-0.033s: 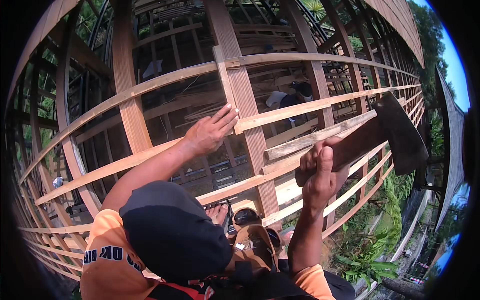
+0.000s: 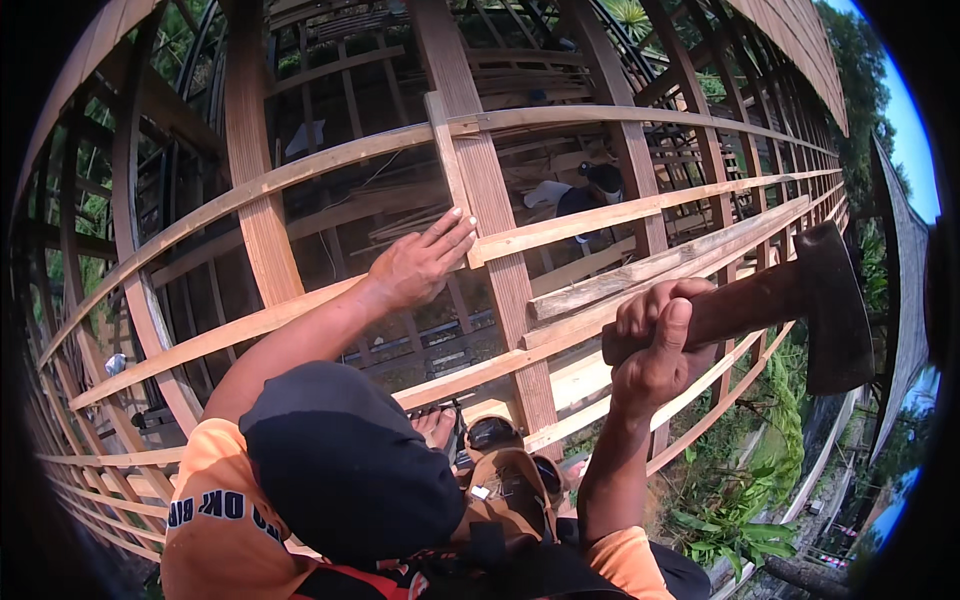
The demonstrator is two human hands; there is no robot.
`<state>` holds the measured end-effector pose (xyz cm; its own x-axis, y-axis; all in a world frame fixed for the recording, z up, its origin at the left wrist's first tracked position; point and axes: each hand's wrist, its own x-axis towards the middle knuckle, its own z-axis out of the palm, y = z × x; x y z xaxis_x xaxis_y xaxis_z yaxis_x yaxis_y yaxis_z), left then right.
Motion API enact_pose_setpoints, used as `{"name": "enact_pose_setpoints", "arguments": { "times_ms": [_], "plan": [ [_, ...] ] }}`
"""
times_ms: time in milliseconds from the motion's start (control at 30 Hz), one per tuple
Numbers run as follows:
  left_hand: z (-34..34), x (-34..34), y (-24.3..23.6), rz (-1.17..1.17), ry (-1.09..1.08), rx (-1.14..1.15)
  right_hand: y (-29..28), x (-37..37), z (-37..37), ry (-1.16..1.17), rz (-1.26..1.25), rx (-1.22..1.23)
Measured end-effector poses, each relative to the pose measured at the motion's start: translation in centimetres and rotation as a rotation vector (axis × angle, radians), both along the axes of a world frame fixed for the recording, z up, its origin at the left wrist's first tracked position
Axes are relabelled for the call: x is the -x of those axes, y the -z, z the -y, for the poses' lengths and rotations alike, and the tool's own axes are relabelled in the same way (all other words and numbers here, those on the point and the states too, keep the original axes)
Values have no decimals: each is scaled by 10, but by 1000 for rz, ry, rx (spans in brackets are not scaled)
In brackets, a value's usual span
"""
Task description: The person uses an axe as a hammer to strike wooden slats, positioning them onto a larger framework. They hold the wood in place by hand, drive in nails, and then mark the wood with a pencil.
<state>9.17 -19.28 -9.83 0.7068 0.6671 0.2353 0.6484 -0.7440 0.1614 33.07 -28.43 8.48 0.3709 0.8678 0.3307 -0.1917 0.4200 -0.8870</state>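
The left hand (image 2: 425, 265) has its fingers extended over the lower end of a short strip (image 2: 447, 150); the thumb is hidden, so I cannot tell whether they pinch or only press; the right hand (image 2: 660, 335) wraps tightly around the handle of a hatchet (image 2: 838, 320), its head well apart from the strip; the strip stands against 1 post (image 2: 495, 190), just beside the end of a batten (image 2: 560, 230); long battens already span the posts; this joint seems unfinished, though its fastening does not show.
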Motion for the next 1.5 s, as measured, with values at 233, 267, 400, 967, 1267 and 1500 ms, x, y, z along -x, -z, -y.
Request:
{"name": "enact_pose_setpoints", "arguments": {
  "times_ms": [233,267,400,967,1267,1500],
  "plan": [
    [5,-15,-8,28,14,-61,173,-2,26,-450,438,1039],
    [4,-5,-5,-3,-24,-77,174,6,31,-519,386,935],
    [0,-10,-14,-18,-14,12,165,19,33,-548,-13,988],
    [-24,-50,8,942,-827,643,205,15,74,-268,569,433],
    [-31,-71,9,517,-849,606,208,7,70,-483,897,411],
    [-26,-75,5,655,-877,530,213,5,71,-501,845,455]
  ]
}}
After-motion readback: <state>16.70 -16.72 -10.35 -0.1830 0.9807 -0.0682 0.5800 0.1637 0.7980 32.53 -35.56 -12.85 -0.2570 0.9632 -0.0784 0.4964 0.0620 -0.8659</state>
